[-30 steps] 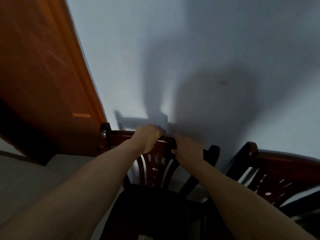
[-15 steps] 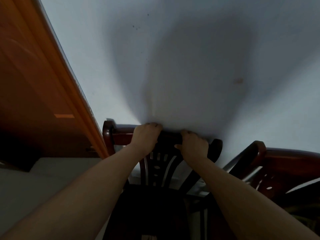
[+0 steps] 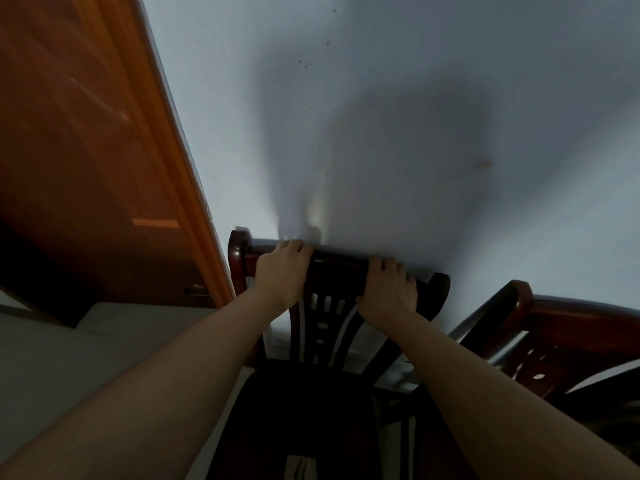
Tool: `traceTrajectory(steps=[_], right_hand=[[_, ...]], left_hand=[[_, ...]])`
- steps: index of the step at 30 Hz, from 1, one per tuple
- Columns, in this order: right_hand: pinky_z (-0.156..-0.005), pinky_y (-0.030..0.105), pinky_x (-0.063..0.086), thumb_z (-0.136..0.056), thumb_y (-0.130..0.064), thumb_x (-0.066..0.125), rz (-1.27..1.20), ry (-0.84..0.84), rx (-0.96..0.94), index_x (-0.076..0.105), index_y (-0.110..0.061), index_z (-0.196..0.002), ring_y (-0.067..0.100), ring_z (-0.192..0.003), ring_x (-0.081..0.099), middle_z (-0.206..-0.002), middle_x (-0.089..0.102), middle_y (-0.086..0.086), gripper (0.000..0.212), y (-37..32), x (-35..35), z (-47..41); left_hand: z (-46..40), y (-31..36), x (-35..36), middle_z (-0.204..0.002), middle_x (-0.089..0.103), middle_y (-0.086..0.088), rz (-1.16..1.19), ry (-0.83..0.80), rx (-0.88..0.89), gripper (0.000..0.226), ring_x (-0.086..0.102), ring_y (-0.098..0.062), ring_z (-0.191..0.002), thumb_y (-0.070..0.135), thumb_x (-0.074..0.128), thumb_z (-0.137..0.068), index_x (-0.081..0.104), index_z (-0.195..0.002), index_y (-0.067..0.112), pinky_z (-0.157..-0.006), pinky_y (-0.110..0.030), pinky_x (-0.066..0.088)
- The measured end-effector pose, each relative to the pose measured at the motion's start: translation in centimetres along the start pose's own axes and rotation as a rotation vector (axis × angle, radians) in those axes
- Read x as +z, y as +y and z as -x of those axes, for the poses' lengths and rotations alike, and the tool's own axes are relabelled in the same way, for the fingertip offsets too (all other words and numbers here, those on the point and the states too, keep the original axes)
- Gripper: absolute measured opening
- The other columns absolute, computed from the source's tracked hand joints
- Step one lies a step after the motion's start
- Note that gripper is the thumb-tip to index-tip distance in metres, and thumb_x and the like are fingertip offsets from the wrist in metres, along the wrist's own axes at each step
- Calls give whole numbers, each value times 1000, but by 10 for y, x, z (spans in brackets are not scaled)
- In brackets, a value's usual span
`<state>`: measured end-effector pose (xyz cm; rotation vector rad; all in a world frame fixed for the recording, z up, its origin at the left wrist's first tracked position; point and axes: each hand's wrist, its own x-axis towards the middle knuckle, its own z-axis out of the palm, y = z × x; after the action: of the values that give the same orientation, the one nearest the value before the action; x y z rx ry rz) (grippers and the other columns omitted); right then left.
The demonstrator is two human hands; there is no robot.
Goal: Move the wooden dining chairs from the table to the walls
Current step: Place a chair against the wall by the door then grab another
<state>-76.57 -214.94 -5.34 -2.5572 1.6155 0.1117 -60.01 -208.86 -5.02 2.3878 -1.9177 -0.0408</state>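
A dark wooden dining chair (image 3: pixel 332 313) with a carved slatted back stands below me, its top rail right against the pale wall (image 3: pixel 398 133). My left hand (image 3: pixel 282 271) grips the left part of the top rail. My right hand (image 3: pixel 388 289) grips the right part of the same rail. The chair's dark seat lies below my forearms. A second wooden chair (image 3: pixel 554 327) of the same kind stands just to the right, its back also at the wall.
An orange-brown wooden door (image 3: pixel 86 150) with its frame runs along the left, close to the chair's left post. Light floor (image 3: pixel 69 358) shows at the lower left.
The chair's back has moved in against the wall, closing the gap seen one second ago. Both hands have stayed on the top rail, the right hand settling further onto it.
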Motion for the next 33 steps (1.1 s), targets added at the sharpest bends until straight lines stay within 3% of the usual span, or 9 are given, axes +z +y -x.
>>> traceTrajectory(steps=[5, 11, 19, 25, 29, 33], right_hand=[[-103, 45, 34, -79, -33, 67, -56, -8, -103, 28, -10, -137, 36, -129, 30, -141, 28, 20, 73, -12, -5, 25], [-107, 46, 29, -78, -34, 67, -143, -97, -304, 22, -11, -142, 35, -135, 23, -147, 25, 17, 81, -28, -14, 56], [-107, 45, 33, -77, -35, 71, -100, -176, -511, 19, -15, -145, 34, -134, 26, -146, 29, 14, 88, -55, -18, 108], [-107, 45, 36, -77, -36, 72, -110, -227, -658, 19, -17, -146, 32, -136, 26, -148, 26, 14, 89, -97, -19, 148], [-109, 45, 35, -78, -37, 72, -86, -276, -769, 16, -18, -147, 33, -138, 24, -150, 21, 13, 91, -142, -16, 178], [-109, 46, 35, -76, -38, 73, -57, -333, -869, 19, -17, -146, 34, -137, 24, -147, 23, 14, 91, -193, -13, 207]], left_hand=[[29, 0, -10, -148, 31, -5, 80, -118, -73, 65, 35, -26, -134, 20, 65, -83, 33, -140, 16, -90, -41, 49], [84, -5, -26, -143, 37, -4, 99, -227, -195, 71, 41, -26, -129, 27, 68, -82, 30, -141, 18, -93, -42, 46], [186, -12, -52, -140, 41, -10, 68, -209, -425, 64, 44, -29, -126, 27, 66, -82, 35, -136, 15, -98, -46, 45], [265, -28, -59, -143, 35, -11, 159, -192, -616, 74, 40, -29, -129, 31, 68, -83, 26, -141, 14, -102, -47, 42], [320, -48, -64, -146, 33, -15, 185, -179, -743, 86, 41, -31, -129, 34, 69, -80, 19, -146, 9, -103, -38, 40], [373, -76, -69, -146, 33, -16, 227, -164, -856, 94, 41, -33, -130, 36, 73, -75, 18, -146, 10, -105, -43, 39]])
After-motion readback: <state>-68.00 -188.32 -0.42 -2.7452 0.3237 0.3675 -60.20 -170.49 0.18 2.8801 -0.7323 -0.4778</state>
